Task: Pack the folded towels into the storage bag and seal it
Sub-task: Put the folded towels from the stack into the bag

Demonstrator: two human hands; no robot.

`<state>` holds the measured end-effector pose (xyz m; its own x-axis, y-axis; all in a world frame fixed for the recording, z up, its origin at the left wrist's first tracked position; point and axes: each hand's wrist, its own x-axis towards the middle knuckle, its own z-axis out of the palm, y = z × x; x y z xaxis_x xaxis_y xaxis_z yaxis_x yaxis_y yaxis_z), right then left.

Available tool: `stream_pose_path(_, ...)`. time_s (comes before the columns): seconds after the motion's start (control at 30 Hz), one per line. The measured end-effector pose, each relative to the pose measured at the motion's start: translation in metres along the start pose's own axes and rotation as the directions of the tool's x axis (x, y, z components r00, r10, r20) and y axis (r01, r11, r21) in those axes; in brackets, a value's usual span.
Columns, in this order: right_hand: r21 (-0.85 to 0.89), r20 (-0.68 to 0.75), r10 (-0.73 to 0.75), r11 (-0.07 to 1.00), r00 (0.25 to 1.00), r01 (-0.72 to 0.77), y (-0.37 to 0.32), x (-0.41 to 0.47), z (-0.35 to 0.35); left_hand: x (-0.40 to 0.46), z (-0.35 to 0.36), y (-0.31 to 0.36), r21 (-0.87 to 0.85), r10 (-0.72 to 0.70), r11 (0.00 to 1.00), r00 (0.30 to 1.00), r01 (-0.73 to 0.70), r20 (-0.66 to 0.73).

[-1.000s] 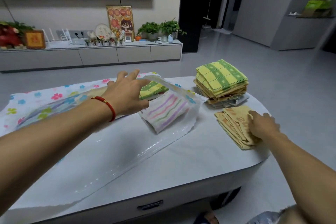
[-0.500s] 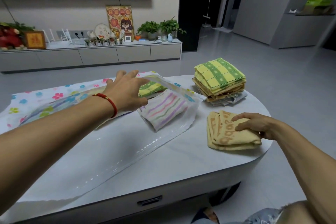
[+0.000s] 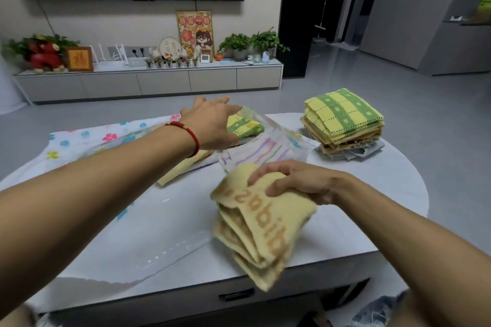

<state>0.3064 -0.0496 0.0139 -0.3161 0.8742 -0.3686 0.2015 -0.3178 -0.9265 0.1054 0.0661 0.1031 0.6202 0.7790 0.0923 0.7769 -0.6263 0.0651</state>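
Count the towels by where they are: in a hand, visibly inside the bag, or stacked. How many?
Tan folded towel with orange lettering, in the right hand: 1
Towels visible inside the clear plastic storage bag: 3
Stack topped by a yellow-green checked towel: 1 stack, layers uncountable
Total: 4 towels plus the stack

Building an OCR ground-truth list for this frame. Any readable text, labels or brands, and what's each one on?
Tan folded towel in the right hand: woven orange lettering, seen upside down and motion-blurred; looks roughly like "adidas" but not reliably readable.
Framed cartoon poster: characters along the top, too small to read.
Small gold-framed picture: one character, blurred.
Round plaque: marks too small to read.
Nothing else carries legible text.
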Motion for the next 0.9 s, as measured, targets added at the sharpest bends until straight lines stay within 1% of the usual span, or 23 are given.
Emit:
stream_pose_path(0.03, 0.062, -0.091, -0.046, 0.997, 0.995, 0.052, -0.005, 0.018, 0.002, 0.001, -0.002, -0.001, 0.002, -0.001, 1.0, 1.0, 0.001, 0.003)
stream_pose_path(0.07, 0.125, -0.211, -0.086, 0.986, 0.974, 0.114, -0.01, 0.035, 0.001, 0.002, -0.003, -0.001, 0.006, -0.003, 1.0, 1.0, 0.003, 0.006)
stream_pose_path(0.1, 0.172, -0.349, -0.102, 0.97, 0.931, 0.171, -0.013, 0.051, -0.002, 0.002, -0.005, -0.002, 0.011, -0.003, 1.0, 1.0, 0.003, 0.005)
stream_pose_path(0.13, 0.197, -0.482, -0.088, 0.959, 0.872, 0.206, -0.014, 0.067, -0.005, 0.003, -0.006, -0.003, 0.015, -0.002, 1.0, 1.0, 0.002, 0.001)
stream_pose_path(0.17, 0.215, -0.583, -0.042, 0.955, 0.811, 0.204, -0.012, 0.081, -0.007, 0.004, -0.007, -0.005, 0.018, -0.003, 1.0, 1.0, 0.003, -0.003)
stream_pose_path(0.2, 0.243, -0.641, 0.029, 0.956, 0.767, 0.166, -0.006, 0.093, -0.009, 0.004, -0.007, -0.005, 0.018, -0.003, 1.0, 1.0, 0.004, -0.004)
stream_pose_path(0.27, 0.34, -0.672, 0.192, 0.938, 0.715, 0.068, 0.007, 0.112, -0.007, 0.004, -0.007, -0.005, 0.02, -0.001, 1.0, 1.0, 0.001, 0.0)
stream_pose_path(0.3, 0.387, -0.679, 0.25, 0.921, 0.691, 0.046, 0.011, 0.118, -0.006, 0.003, -0.006, -0.005, 0.022, 0.001, 1.0, 1.0, -0.001, 0.005)
stream_pose_path(0.37, 0.414, -0.721, 0.293, 0.909, 0.628, 0.051, 0.014, 0.129, -0.009, 0.002, -0.005, -0.005, 0.023, 0.005, 1.0, 1.0, -0.005, 0.012)
stream_pose_path(0.43, 0.359, -0.8, 0.269, 0.931, 0.536, 0.07, 0.014, 0.133, -0.012, 0.002, -0.004, -0.005, 0.02, 0.009, 1.0, 1.0, -0.009, 0.012)
stream_pose_path(0.5, 0.237, -0.885, 0.177, 0.967, 0.431, 0.09, 0.015, 0.129, -0.014, 0.001, -0.004, -0.005, 0.016, 0.013, 1.0, 1.0, -0.013, 0.011)
stream_pose_path(0.53, 0.177, -0.909, 0.121, 0.979, 0.399, 0.106, 0.016, 0.126, -0.014, 0.002, -0.004, -0.005, 0.016, 0.014, 1.0, 1.0, -0.014, 0.008)
stream_pose_path(0.6, 0.09, -0.929, 0.046, 0.991, 0.368, 0.102, 0.02, 0.121, -0.013, 0.002, -0.004, -0.005, 0.017, 0.017, 1.0, 1.0, -0.017, 0.002)
stream_pose_path(0.63, 0.074, -0.93, 0.042, 0.995, 0.366, 0.073, 0.023, 0.119, -0.012, 0.002, -0.004, -0.005, 0.016, 0.019, 1.0, 1.0, -0.019, -0.002)
stream_pose_path(0.67, 0.078, -0.919, 0.06, 0.997, 0.389, 0.031, 0.027, 0.116, -0.012, 0.002, -0.003, -0.005, 0.015, 0.022, 1.0, 1.0, -0.022, -0.005)
stream_pose_path(0.7, 0.088, -0.893, 0.085, 0.996, 0.441, -0.013, 0.032, 0.114, -0.012, 0.003, -0.002, -0.005, 0.012, 0.024, 1.0, 1.0, -0.024, -0.009)
stream_pose_path(0.77, 0.076, -0.811, 0.111, 0.993, 0.574, -0.085, 0.04, 0.104, -0.013, 0.004, 0.001, -0.004, 0.008, 0.029, 1.0, 0.999, -0.029, -0.014)
stream_pose_path(0.83, -0.12, -0.748, 0.022, 0.978, 0.664, -0.167, 0.038, 0.089, -0.019, 0.004, 0.006, -0.002, 0.011, 0.033, 0.999, 0.999, -0.033, -0.019)
stream_pose_path(0.9, -0.331, -0.692, -0.071, 0.916, 0.718, -0.228, 0.029, 0.071, -0.025, 0.006, 0.011, 0.0, 0.026, 0.047, 0.999, 0.998, -0.046, -0.037)
